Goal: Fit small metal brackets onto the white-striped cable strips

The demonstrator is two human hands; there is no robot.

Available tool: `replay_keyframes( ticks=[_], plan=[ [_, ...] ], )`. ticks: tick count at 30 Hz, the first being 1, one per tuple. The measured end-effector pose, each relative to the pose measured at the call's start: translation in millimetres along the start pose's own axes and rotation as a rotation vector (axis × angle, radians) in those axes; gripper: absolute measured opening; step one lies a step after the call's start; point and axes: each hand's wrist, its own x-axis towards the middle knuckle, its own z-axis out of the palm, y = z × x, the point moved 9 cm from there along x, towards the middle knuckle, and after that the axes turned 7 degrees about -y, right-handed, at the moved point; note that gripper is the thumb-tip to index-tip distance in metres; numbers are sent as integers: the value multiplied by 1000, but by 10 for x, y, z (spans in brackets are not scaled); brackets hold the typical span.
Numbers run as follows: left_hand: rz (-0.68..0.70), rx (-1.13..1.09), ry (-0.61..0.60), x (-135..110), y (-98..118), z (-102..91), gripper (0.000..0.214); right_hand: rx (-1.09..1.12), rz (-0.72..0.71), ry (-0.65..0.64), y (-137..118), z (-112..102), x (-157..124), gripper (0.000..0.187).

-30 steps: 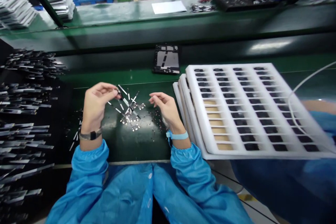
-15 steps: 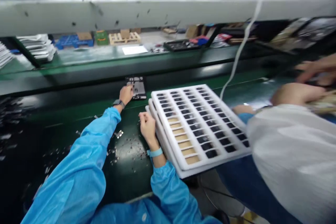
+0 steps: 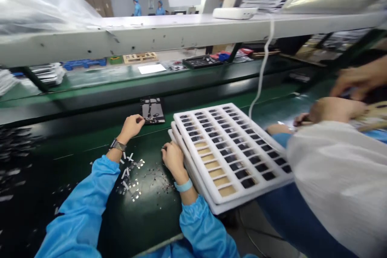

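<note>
My left hand (image 3: 132,126), with a watch on the wrist, is pinched at the lower left corner of a flat dark case with grey and silver parts (image 3: 152,110). Whatever its fingertips hold is too small to name. My right hand (image 3: 173,157), wearing a light blue wristband, is closed beside a stack of white foam trays (image 3: 216,181). A small dark piece (image 3: 164,148) shows at its fingertips. Rows of dark parts (image 3: 242,174) sit in the top tray's slots; several slots in the left column show bare tan bottoms.
Small silver pieces and white strips (image 3: 129,173) lie scattered on the dark green bench (image 3: 145,217). More dark parts (image 3: 15,145) are heaped at the left. A white cable (image 3: 263,68) hangs from the shelf (image 3: 136,40). A co-worker's sleeve (image 3: 329,161) is close on the right.
My left hand has drawn back from over the dark case to its near corner. My right hand stays beside the trays. The view has tilted up, showing more of the shelf.
</note>
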Motion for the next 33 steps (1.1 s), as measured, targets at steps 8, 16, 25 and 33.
replay_keyframes(
  ticks=[8,16,25,33],
  plan=[
    [-184,-432,-48,-1425,-414,-554,36,-113,-11,-61,101,76,-71,25],
    [-442,-588,174,-2360,-1077,-366,39,110,-16,-121,242,207,34,26],
    [-442,-443,312,-2525,-1195,-297,24,132,64,-101,427,151,-25,34],
    [-441,-343,211,-2528,-1035,-221,16,342,54,-31,504,97,-18,34]
  ],
)
